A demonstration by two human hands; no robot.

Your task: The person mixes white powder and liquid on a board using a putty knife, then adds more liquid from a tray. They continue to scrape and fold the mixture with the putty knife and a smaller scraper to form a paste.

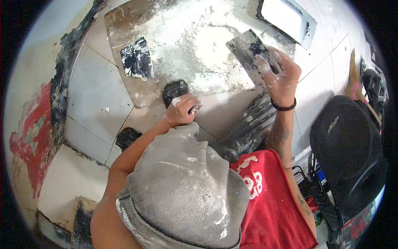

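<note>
My right hand (284, 74) is closed around a flat rectangular trowel (242, 47), its grey blade smeared with white plaster. The trowel is over the right part of a stained board (159, 89). On that board lies a spread heap of white plaster (213, 43), partly powdery. My left hand (182, 110), spotted with white, has its fingers curled in beside a black shoe (174, 92) at the board's near edge. What the left hand holds, if anything, is hidden. A dark square plate (137, 58) streaked with white lies on the board's left side.
A white tray (309, 35) with dark edges stands at the top right. To the right is a black chair-like shell (346, 153), with tools behind it. A grey cap (182, 178) and red cloth (277, 199) fill the foreground. Tiles (89, 91) surround the board.
</note>
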